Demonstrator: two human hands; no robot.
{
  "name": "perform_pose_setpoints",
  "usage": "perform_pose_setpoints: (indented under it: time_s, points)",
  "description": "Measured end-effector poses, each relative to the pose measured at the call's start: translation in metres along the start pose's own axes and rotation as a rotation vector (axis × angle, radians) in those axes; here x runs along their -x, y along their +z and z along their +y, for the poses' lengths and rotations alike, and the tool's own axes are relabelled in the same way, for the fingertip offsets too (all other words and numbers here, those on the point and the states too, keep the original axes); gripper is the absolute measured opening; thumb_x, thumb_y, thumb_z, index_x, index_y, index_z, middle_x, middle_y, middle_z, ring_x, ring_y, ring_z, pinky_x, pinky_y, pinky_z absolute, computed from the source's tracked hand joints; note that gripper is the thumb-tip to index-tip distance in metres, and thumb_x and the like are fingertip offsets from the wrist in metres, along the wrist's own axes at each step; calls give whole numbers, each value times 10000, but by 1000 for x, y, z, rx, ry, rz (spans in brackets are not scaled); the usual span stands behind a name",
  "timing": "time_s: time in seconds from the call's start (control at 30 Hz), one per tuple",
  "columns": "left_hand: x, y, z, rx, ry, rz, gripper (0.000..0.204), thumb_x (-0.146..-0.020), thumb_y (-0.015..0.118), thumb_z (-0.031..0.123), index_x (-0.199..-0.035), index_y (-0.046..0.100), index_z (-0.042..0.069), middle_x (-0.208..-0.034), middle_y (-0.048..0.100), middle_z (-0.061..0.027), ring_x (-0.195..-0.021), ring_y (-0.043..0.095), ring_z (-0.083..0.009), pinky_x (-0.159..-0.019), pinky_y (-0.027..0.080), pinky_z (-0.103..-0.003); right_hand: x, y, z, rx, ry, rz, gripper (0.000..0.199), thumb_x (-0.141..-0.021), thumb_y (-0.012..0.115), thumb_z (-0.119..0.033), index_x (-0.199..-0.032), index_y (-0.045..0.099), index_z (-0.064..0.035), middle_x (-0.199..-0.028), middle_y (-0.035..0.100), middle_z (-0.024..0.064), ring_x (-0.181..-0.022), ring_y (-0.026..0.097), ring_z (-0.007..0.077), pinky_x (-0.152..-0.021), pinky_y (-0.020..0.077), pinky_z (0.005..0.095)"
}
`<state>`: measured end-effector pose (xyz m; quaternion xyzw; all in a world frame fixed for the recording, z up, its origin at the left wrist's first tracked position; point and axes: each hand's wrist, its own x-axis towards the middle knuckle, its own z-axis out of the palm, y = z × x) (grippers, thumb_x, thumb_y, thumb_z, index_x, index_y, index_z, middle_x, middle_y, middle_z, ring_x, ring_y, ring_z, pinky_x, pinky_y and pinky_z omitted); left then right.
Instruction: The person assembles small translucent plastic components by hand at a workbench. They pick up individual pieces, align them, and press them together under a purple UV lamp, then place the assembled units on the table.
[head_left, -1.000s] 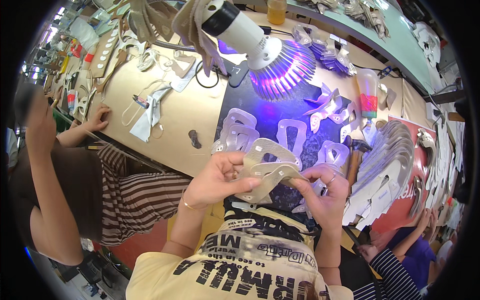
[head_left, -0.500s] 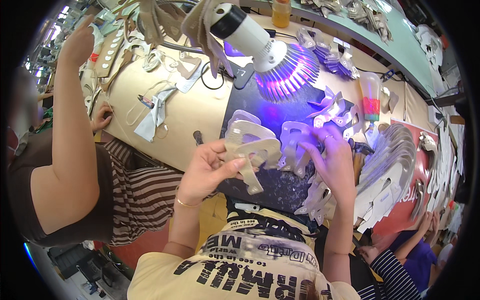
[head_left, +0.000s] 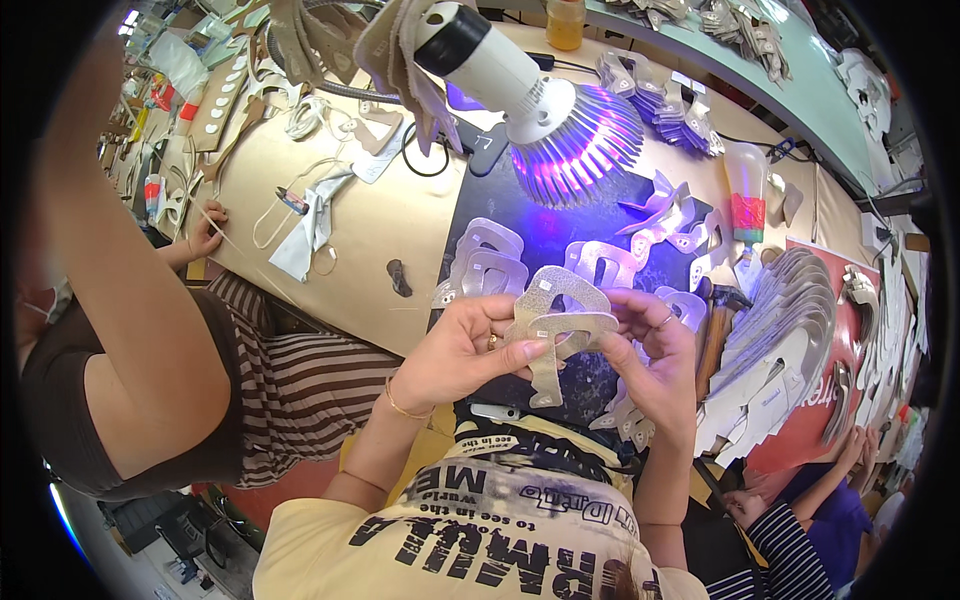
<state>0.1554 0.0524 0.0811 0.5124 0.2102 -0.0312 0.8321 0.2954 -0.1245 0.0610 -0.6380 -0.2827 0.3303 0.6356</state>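
Observation:
In front of my body, a pale glittery shoe-upper piece (head_left: 548,292) with cut-out openings is held between both hands. My left hand (head_left: 470,345) pinches its left side, thumb on top. The fingers of my right hand (head_left: 655,345) are closed on its right edge, thumb bent inward. Beyond my hands, similar upper pieces (head_left: 487,265) lie on a dark board (head_left: 560,225). A lamp (head_left: 530,85) with a finned head hangs over the board and casts violet light. One piece (head_left: 605,262) lies just past the held one.
Right of the board are a hammer (head_left: 716,335), a glue bottle (head_left: 745,195) and a fanned stack of upper pieces (head_left: 775,350). A co-worker's bare arm (head_left: 125,300) is at the left. A cloth strip (head_left: 302,240) lies on the tan table (head_left: 350,290).
My right hand has come left and toward me from the board to the held piece's right edge. My left hand has moved right with that piece. The co-worker's arm has shifted closer.

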Motion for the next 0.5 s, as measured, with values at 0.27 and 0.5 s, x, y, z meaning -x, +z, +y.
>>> perform_pose_setpoints:
  time_s: [0.27,0.5]
  points:
    - [2,4,-5,92,-69,-23,335,-945,592,97,-1249,557,-38,-1083,667,-90,-927,648,-116,-762,559,-242,10,11,2,-184,121,58,318,-894,648,-3,-1193,555,51,-975,651,76,-844,608,87,-740,492,203]
    - [12,-16,-17,-127,-31,34,325,-952,586,106,-1246,556,-28,-1051,675,-98,-939,657,-161,-840,538,-300,20,28,5,-25,121,-1,375,-899,639,-12,-1267,569,-21,-912,625,14,-795,562,29,-678,439,159]
